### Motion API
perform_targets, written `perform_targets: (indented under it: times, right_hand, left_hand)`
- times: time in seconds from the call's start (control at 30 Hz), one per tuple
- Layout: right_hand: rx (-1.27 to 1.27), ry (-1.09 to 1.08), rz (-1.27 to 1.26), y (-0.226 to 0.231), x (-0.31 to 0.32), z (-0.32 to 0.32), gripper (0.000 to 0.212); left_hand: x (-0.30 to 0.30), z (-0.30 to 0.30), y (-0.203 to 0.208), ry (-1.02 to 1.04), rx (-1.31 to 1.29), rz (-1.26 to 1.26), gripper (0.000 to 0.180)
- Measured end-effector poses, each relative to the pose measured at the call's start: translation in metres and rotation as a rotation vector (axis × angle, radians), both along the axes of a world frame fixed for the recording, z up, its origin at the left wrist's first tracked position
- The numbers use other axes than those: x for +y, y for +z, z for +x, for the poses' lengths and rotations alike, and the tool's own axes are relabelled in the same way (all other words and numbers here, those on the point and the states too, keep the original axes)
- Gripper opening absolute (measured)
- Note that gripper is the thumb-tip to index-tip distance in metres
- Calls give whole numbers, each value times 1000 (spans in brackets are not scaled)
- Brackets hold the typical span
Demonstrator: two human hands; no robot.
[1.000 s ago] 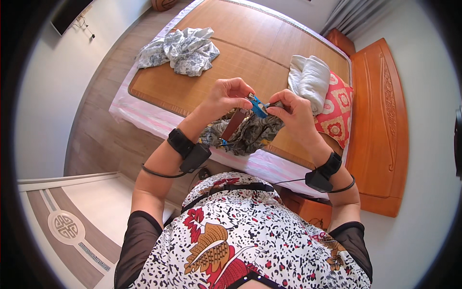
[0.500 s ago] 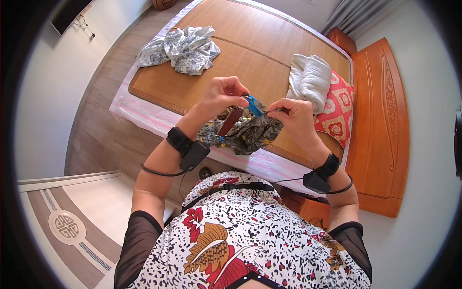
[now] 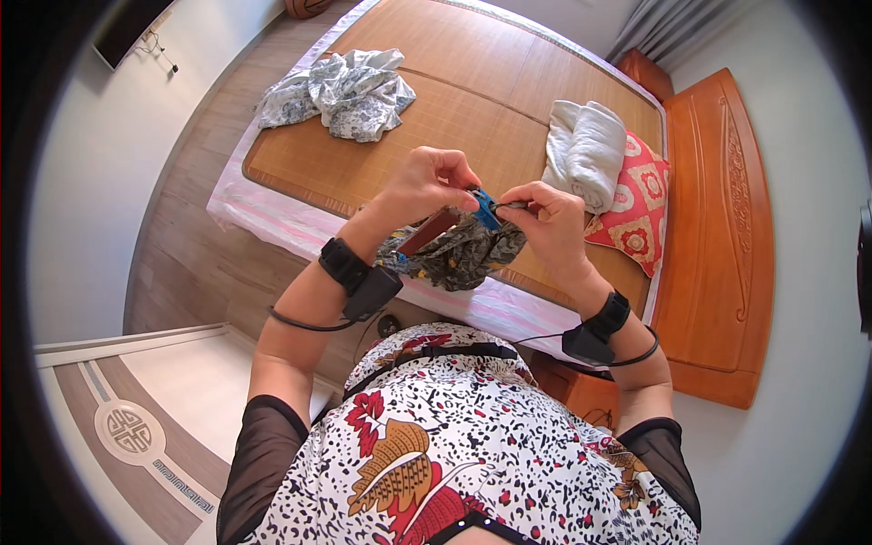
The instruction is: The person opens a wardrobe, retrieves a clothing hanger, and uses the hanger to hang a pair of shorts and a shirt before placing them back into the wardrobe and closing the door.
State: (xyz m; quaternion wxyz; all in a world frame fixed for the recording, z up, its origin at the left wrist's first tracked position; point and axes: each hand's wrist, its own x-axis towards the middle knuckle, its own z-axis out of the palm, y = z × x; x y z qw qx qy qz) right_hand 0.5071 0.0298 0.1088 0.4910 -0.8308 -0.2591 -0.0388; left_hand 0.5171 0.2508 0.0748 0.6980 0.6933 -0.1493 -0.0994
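My left hand (image 3: 425, 186) pinches a blue clip (image 3: 486, 214) between thumb and fingertips. A flat brown bar (image 3: 427, 234) slants down from near this clip, and another bit of blue shows at its lower end; together they look like a clip hanger. A dark patterned garment (image 3: 459, 261), grey-green with yellow spots, hangs bunched beneath both hands. My right hand (image 3: 548, 221) grips the garment's upper edge with thumb and forefinger, right beside the clip. Whether the clip's jaws are on the cloth, I cannot tell.
A bed with a brown woven mat (image 3: 481, 68) lies in front of me. On it are a crumpled grey-white cloth (image 3: 350, 94), a rolled white towel (image 3: 590, 154) and a red patterned pillow (image 3: 636, 204). A carved wooden headboard (image 3: 713, 245) stands right, a pale cabinet (image 3: 186, 386) lower left.
My hands have come closer together, bringing the blue clip and the garment's edge next to each other. The brown bar has tilted flatter.
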Motion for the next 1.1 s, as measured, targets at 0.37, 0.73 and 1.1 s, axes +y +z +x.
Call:
perform_targets:
  times: [0.37,0.73,1.1]
  right_hand:
    - [184,67,5,-16,0,14,34]
    - [25,38,-204,-7,18,8,23]
    - [-132,17,127,8,58,-2,16]
  left_hand:
    - [-8,1,4,-64,-59,102,28]
    - [-3,-4,25,354,-625,196,66]
    - [51,-48,4,334,274,-599,47]
